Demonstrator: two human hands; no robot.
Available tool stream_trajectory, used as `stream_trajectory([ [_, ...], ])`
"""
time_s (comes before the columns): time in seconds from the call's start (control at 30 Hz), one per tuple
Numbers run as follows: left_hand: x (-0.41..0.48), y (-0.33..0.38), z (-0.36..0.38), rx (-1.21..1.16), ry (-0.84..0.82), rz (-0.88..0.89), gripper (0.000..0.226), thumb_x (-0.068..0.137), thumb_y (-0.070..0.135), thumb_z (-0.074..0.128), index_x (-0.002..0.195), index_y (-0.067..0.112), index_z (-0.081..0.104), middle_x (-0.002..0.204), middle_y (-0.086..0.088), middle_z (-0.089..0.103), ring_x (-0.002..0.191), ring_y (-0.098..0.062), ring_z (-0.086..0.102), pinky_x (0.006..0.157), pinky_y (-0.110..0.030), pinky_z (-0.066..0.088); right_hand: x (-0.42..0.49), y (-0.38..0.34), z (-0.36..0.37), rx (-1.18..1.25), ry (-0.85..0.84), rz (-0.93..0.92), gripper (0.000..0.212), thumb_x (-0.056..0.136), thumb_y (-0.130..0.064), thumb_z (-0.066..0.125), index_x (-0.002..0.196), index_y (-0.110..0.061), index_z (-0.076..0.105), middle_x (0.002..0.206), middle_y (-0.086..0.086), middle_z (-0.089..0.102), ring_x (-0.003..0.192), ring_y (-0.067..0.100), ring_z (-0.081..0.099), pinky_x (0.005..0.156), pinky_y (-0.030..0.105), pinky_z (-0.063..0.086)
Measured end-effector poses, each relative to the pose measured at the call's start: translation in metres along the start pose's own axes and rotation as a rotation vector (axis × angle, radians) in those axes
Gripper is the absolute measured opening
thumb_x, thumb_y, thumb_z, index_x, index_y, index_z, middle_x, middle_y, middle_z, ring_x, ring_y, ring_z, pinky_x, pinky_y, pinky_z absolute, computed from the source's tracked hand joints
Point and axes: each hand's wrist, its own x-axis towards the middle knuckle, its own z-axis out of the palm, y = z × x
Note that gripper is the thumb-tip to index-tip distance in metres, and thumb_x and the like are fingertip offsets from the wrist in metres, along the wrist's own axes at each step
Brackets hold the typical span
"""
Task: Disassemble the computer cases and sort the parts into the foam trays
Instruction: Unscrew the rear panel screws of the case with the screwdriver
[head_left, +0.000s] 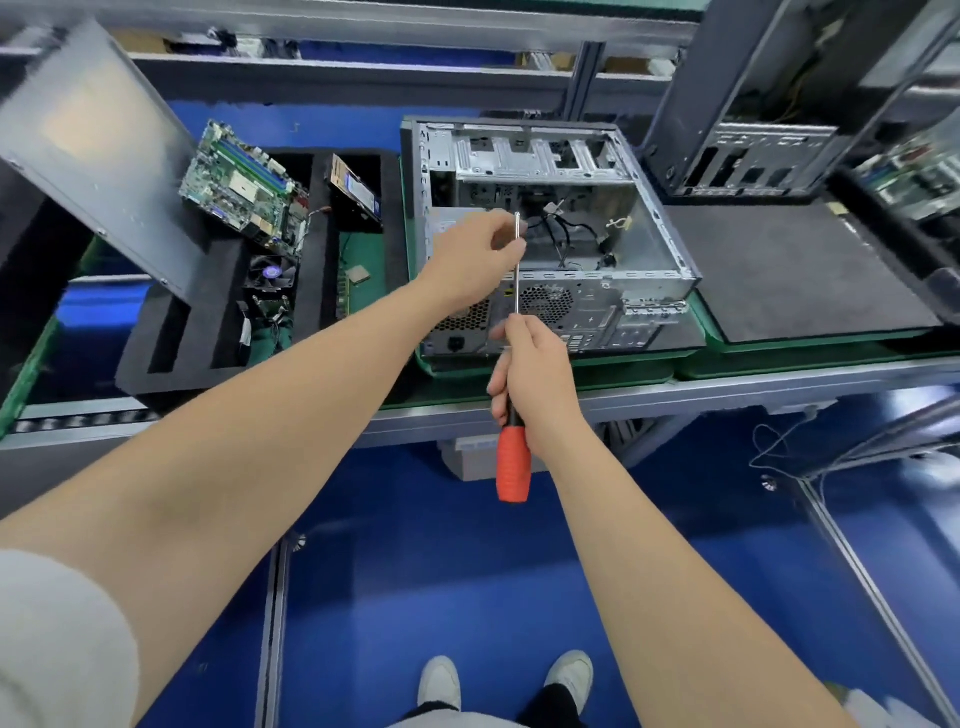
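Computer case (571, 306) lay open on the line straight ahead, mostly gutted. Nearest, your right hand (535, 374) gripped the screwdriver (513, 462) at the top of its red handle. Further out, your left hand (478, 254) pinched the shaft tip over the case; whether a screw sat there couldn't be told. Judged: unscrewing step. Next move called for seating the tip squarely. Foam tray (208, 332), far left, held the motherboard (241, 182).

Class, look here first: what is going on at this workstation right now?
A person stands at an open computer case. The right hand grips a red-handled screwdriver, while the left hand pinches its shaft near the tip, over the case. To the left, a black foam tray already holds a motherboard and a fan.
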Motion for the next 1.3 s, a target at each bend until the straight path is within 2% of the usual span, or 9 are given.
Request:
stream_trajectory([
  [0.07,-0.002,0.001,0.008,0.095,-0.096,0.054,0.026,0.102,0.026,0.056,0.121,0.011,0.066,0.116,-0.005,0.066,0.108,-0.021,0.061,0.100,-0.042,0.048,-0.008,0.006,-0.018,-0.032,0.015,0.027,0.030,0.107,-0.033,0.040,0.100,-0.015,0.063,0.052,0.007,0.054,0.035,0.021,0.044,0.040,0.027,0.039],
  [0.2,-0.010,-0.007,0.008,0.178,-0.194,0.122,0.056,0.093,0.030,0.072,0.143,0.013,0.051,0.131,-0.005,0.055,0.118,-0.018,0.055,0.104,-0.033,0.046,-0.024,0.021,-0.047,-0.160,0.000,0.043,0.030,0.107,-0.034,0.040,0.096,-0.017,0.064,0.053,0.008,0.054,0.036,0.022,0.041,0.040,0.027,0.038],
  [0.27,-0.011,-0.011,0.004,0.206,-0.219,0.125,0.064,0.090,0.027,0.077,0.146,0.015,0.049,0.136,-0.004,0.052,0.122,-0.017,0.054,0.106,-0.030,0.044,-0.031,0.028,-0.055,-0.215,-0.017,0.056,0.031,0.107,-0.035,0.041,0.097,-0.019,0.064,0.053,0.008,0.054,0.036,0.022,0.041,0.039,0.025,0.036],
  [0.47,-0.011,-0.012,0.010,0.240,-0.140,0.133,0.054,0.087,0.018,0.081,0.137,0.018,0.061,0.133,0.000,0.061,0.121,-0.016,0.058,0.104,-0.027,0.044,-0.040,0.032,-0.057,-0.244,-0.043,0.093,0.028,0.102,-0.034,0.042,0.097,-0.019,0.065,0.054,0.007,0.055,0.040,0.022,0.042,0.041,0.024,0.035],
  [0.67,-0.015,-0.014,0.018,0.174,-0.050,0.111,0.058,0.085,0.008,0.079,0.138,0.017,0.058,0.133,0.002,0.066,0.124,-0.012,0.059,0.098,-0.015,0.040,-0.041,0.028,-0.053,-0.264,-0.046,0.095,0.029,0.105,-0.034,0.041,0.098,-0.020,0.066,0.053,0.004,0.056,0.038,0.020,0.041,0.039,0.021,0.035],
  [0.9,-0.015,-0.014,0.019,0.159,-0.037,0.094,0.058,0.085,0.007,0.079,0.138,0.017,0.058,0.132,0.002,0.066,0.124,-0.012,0.059,0.104,-0.019,0.040,-0.041,0.024,-0.053,-0.269,-0.045,0.099,0.032,0.109,-0.033,0.040,0.100,-0.017,0.066,0.052,0.003,0.056,0.036,0.017,0.041,0.038,0.021,0.036],
  [1.13,-0.013,-0.014,0.019,0.147,-0.035,0.088,0.058,0.084,0.007,0.079,0.138,0.016,0.059,0.132,0.001,0.067,0.123,-0.012,0.059,0.102,-0.017,0.039,-0.041,0.014,-0.052,-0.534,0.060,0.006,0.033,0.108,-0.030,0.037,0.094,-0.019,0.065,0.057,0.006,0.064,0.034,0.015,0.046,0.038,0.025,0.041],
  [1.2,-0.013,-0.015,0.020,0.146,-0.030,0.087,0.058,0.084,0.006,0.079,0.137,0.016,0.059,0.131,0.002,0.067,0.122,-0.011,0.060,0.101,-0.017,0.039,-0.042,0.011,-0.052,-0.483,0.018,0.053,0.033,0.109,-0.030,0.038,0.097,-0.017,0.066,0.058,0.006,0.063,0.036,0.016,0.044,0.038,0.025,0.040],
  [1.3,-0.012,-0.015,0.019,0.140,-0.033,0.087,0.058,0.084,0.004,0.078,0.137,0.016,0.059,0.131,0.001,0.067,0.122,-0.012,0.060,0.101,-0.017,0.039,-0.042,0.007,-0.052,0.020,-0.159,0.250,0.031,0.113,-0.029,0.042,0.105,-0.009,0.064,0.055,0.004,0.050,0.036,0.015,0.033,0.038,0.021,0.031],
])
